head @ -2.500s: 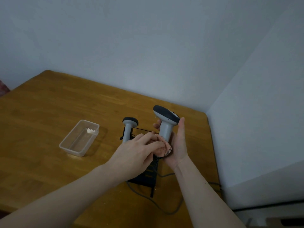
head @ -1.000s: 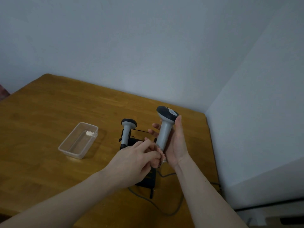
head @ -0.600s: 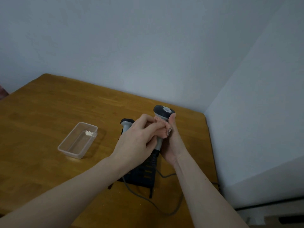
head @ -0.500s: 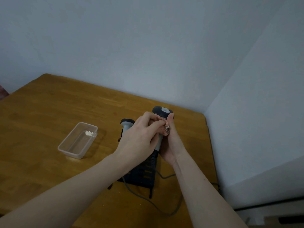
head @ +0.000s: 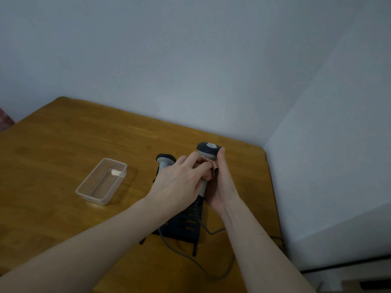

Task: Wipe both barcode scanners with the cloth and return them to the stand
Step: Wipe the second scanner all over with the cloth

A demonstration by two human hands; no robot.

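- Cloth, pink and crumpled (head: 209,168), pinched in my left hand (head: 179,182), has climbed from handle base to just under the head of the grey handheld scanner (head: 208,152).
- Right hand (head: 222,187) grips that scanner above the black slotted stand (head: 184,225); second grey scanner (head: 165,161) stays docked there, its wipe apparently pending.

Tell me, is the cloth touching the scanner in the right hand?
Touching. The head view shows the left hand pressing the pink cloth against the neck of the held scanner, which the right hand grips.
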